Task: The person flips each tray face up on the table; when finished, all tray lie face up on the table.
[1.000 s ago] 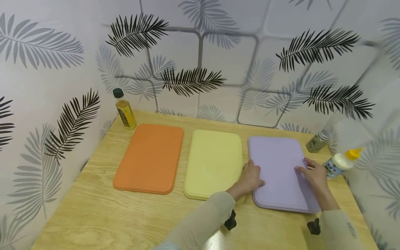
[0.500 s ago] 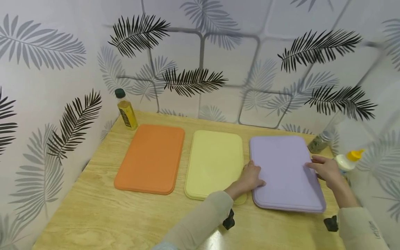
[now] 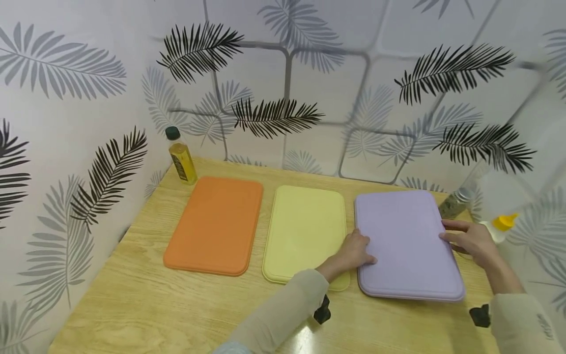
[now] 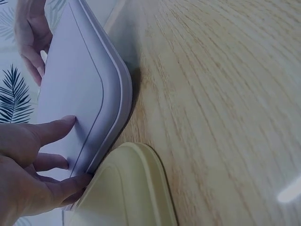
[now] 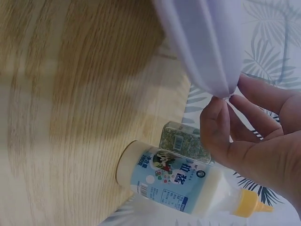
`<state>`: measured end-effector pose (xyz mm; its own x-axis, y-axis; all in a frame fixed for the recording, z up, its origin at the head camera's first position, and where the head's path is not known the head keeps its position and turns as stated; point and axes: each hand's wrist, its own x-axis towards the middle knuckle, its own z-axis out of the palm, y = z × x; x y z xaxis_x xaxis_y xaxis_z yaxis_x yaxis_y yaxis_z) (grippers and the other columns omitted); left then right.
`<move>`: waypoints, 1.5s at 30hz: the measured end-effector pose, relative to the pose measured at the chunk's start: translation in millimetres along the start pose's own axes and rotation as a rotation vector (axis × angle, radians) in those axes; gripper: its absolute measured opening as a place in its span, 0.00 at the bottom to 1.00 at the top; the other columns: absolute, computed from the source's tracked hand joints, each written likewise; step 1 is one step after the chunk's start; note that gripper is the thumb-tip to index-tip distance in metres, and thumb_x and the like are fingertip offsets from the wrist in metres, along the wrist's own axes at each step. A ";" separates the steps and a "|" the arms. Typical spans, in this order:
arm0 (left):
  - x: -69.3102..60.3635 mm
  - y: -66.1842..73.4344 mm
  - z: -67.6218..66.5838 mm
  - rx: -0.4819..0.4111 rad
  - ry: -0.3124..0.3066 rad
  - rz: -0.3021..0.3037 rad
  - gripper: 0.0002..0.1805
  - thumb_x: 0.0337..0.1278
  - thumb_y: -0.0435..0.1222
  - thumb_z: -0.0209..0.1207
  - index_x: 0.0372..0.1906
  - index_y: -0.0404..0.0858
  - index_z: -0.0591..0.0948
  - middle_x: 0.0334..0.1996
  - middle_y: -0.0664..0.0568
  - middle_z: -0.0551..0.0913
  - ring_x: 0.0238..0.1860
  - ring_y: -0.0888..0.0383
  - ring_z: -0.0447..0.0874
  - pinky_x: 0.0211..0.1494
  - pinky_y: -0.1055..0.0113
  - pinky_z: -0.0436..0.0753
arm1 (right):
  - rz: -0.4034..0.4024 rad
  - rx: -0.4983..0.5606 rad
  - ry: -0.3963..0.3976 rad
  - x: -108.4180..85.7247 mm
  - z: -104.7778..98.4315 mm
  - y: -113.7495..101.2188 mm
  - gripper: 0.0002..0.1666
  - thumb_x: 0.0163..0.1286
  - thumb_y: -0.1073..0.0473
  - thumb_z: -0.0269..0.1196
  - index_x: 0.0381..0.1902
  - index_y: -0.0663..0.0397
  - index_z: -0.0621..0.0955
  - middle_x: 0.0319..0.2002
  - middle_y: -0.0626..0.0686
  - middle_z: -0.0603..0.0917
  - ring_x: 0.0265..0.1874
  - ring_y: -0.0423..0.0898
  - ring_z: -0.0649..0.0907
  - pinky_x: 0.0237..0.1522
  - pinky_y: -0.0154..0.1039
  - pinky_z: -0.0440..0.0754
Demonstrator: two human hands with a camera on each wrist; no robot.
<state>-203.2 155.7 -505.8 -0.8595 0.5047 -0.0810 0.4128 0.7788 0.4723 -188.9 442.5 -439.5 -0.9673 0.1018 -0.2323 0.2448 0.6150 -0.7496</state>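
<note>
A purple mat (image 3: 407,246) lies on the wooden table at the right, its right side raised off the tabletop. My right hand (image 3: 473,242) pinches that right edge between thumb and fingers, as the right wrist view shows. On the left edge rests my left hand (image 3: 351,250), its thumb on the mat's top and other fingertips at the rim, beside the yellow mat (image 3: 305,233). In the left wrist view the left hand's fingers (image 4: 51,132) are fairly straight against the purple surface. An orange mat (image 3: 214,223) lies flat farther left.
Behind the right hand stand a jar of dried herbs (image 5: 184,141) and a white squeeze bottle (image 5: 164,179) with a yellow cap. An oil bottle (image 3: 183,160) is at the back left corner. Leaf-patterned walls (image 3: 309,147) border the table (image 3: 177,309).
My right hand has moved to the right with the purple mat's right edge, and more of the mat's top now shows. The left hand has stayed in place.
</note>
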 end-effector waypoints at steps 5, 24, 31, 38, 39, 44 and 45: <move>-3.1 -0.5 -3.8 -0.017 -0.017 0.006 0.23 0.49 0.47 0.70 0.47 0.36 0.83 0.49 0.47 0.82 0.54 0.56 0.76 0.56 0.72 0.72 | -0.027 -0.008 -0.021 -0.2 -4.7 -1.5 0.41 0.64 0.52 0.67 0.66 0.73 0.67 0.43 0.45 0.83 0.31 0.29 0.82 0.36 0.35 0.85; -4.0 -6.0 -2.4 -0.240 -0.044 -0.028 0.31 0.54 0.45 0.67 0.62 0.35 0.76 0.68 0.38 0.66 0.66 0.52 0.68 0.65 0.71 0.67 | -0.002 0.019 -0.116 -5.3 -20.7 -21.7 0.46 0.66 0.50 0.65 0.70 0.72 0.60 0.39 0.51 0.81 0.32 0.41 0.85 0.39 0.45 0.85; -6.3 -7.4 -4.0 -0.335 -0.023 -0.045 0.25 0.62 0.43 0.61 0.60 0.34 0.78 0.68 0.38 0.66 0.66 0.52 0.68 0.64 0.70 0.70 | 0.030 0.074 -0.111 -5.4 -21.2 -30.0 0.47 0.64 0.52 0.67 0.70 0.72 0.60 0.36 0.47 0.82 0.33 0.45 0.87 0.39 0.47 0.85; -8.2 -7.6 -4.2 -0.376 0.024 -0.035 0.22 0.66 0.41 0.55 0.59 0.32 0.78 0.69 0.38 0.64 0.69 0.50 0.64 0.67 0.68 0.66 | 0.041 0.106 -0.112 -4.8 -21.6 -36.5 0.46 0.64 0.52 0.67 0.70 0.69 0.61 0.34 0.44 0.83 0.32 0.43 0.87 0.39 0.46 0.85; -8.2 -7.4 -4.7 -0.375 0.027 -0.036 0.22 0.66 0.41 0.54 0.59 0.32 0.78 0.69 0.38 0.64 0.69 0.49 0.63 0.68 0.68 0.65 | 0.041 0.111 -0.112 -4.5 -21.9 -37.3 0.45 0.64 0.52 0.67 0.70 0.69 0.61 0.34 0.44 0.82 0.32 0.43 0.87 0.38 0.46 0.85; -9.4 -6.6 -6.3 -0.417 0.014 -0.052 0.23 0.69 0.41 0.51 0.62 0.31 0.75 0.70 0.39 0.62 0.71 0.49 0.60 0.70 0.67 0.61 | 0.063 0.131 -0.109 -3.8 -23.6 -40.1 0.42 0.63 0.52 0.68 0.69 0.63 0.66 0.34 0.43 0.82 0.32 0.42 0.87 0.39 0.45 0.85; -9.6 -6.6 -6.4 -0.432 0.014 -0.051 0.23 0.69 0.40 0.51 0.62 0.31 0.75 0.70 0.38 0.62 0.71 0.49 0.60 0.70 0.67 0.62 | 0.066 0.133 -0.112 -4.0 -24.1 -40.7 0.41 0.63 0.52 0.68 0.69 0.63 0.66 0.34 0.43 0.82 0.33 0.42 0.86 0.39 0.45 0.85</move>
<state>-199.6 143.3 -502.4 -0.8807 0.4623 -0.1033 0.2083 0.5739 0.7920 -196.6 435.9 -393.1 -0.9373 0.0463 -0.3454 0.3210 0.5005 -0.8040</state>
